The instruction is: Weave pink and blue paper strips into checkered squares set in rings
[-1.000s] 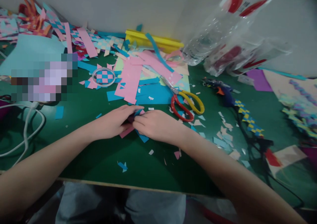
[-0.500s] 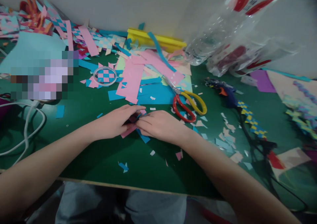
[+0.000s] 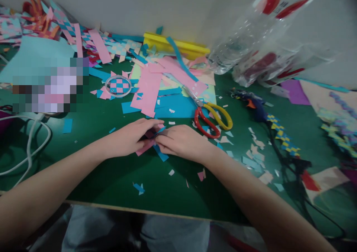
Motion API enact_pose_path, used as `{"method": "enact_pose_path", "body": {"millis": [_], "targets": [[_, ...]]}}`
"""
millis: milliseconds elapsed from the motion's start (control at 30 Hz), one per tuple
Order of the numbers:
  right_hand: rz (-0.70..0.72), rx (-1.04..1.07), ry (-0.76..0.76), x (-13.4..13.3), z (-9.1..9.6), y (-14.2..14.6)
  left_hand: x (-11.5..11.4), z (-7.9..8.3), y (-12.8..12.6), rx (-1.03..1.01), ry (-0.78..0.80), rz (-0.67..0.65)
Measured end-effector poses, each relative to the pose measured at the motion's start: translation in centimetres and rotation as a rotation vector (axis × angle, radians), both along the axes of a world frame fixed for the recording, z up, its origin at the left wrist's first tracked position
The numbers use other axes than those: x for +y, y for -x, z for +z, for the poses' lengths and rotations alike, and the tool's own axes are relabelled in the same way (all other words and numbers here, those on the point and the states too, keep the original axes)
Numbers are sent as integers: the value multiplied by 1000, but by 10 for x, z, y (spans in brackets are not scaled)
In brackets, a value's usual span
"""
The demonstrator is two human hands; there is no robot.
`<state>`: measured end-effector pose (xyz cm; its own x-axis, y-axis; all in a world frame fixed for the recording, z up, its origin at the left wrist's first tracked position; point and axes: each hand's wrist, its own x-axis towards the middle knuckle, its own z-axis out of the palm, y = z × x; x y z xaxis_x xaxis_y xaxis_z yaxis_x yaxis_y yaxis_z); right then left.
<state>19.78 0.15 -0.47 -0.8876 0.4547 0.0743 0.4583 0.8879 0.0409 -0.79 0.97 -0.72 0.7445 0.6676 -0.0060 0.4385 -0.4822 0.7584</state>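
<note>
My left hand is closed around a small piece of pink and blue paper strips low over the green table. Meeting it from the right, my right hand pinches the same paper strips with bent fingers. Strip ends stick out below and between the hands; the middle of the piece is hidden by my fingers. Behind my right hand lie scissors with one red and one yellow handle, their blades pointing away. A round frame around a pink and blue paper weave rests beyond my left hand.
Pink paper strips and a blue sheet lie ahead on the green table. A blue glue gun, paper scraps and clear plastic packs are at right. A white cable loops at left.
The fingers of my right hand have shifted slightly on the paper strips, showing a little more blue between the hands. My left hand stays in place.
</note>
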Motion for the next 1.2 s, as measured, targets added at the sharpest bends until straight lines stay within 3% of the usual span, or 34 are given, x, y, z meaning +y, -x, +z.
{"method": "enact_pose_path", "body": {"millis": [567,833,1200], "targets": [[-28,95,-95,-2,-5,-7,0,-1,1,-10,-22,-4],[-49,10,-49,-3,-1,3,1,0,2,31,-30,-6],[-131,91,11,-4,-1,-7,0,-2,1,4,-24,6]]}}
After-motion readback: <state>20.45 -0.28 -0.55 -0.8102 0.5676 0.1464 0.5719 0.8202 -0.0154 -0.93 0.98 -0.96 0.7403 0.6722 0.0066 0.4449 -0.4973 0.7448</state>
